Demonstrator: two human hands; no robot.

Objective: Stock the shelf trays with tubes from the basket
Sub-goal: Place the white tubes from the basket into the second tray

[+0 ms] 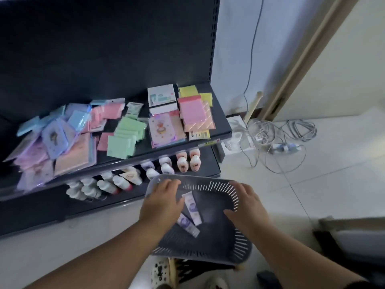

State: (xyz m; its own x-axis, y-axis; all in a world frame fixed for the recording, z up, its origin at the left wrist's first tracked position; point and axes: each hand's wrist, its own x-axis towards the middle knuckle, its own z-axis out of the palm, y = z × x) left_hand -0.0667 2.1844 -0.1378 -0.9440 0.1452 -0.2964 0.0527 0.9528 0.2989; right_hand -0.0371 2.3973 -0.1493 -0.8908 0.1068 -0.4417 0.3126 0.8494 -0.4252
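The left hand (161,202) partly covers two white-and-purple plastic tubes (193,209) in the dark grey slotted plastic basket (218,232); their label print is too blurred to read. Blur leaves the grip of this hand and of the right hand (243,205) undetermined. The black upper shelf edge (133,161) hides the rear white bottles (166,168) below.

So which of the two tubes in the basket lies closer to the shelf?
The mostly white tube, beside the left hand's fingers. The other tube, with more purple on it, lies nearer the person.
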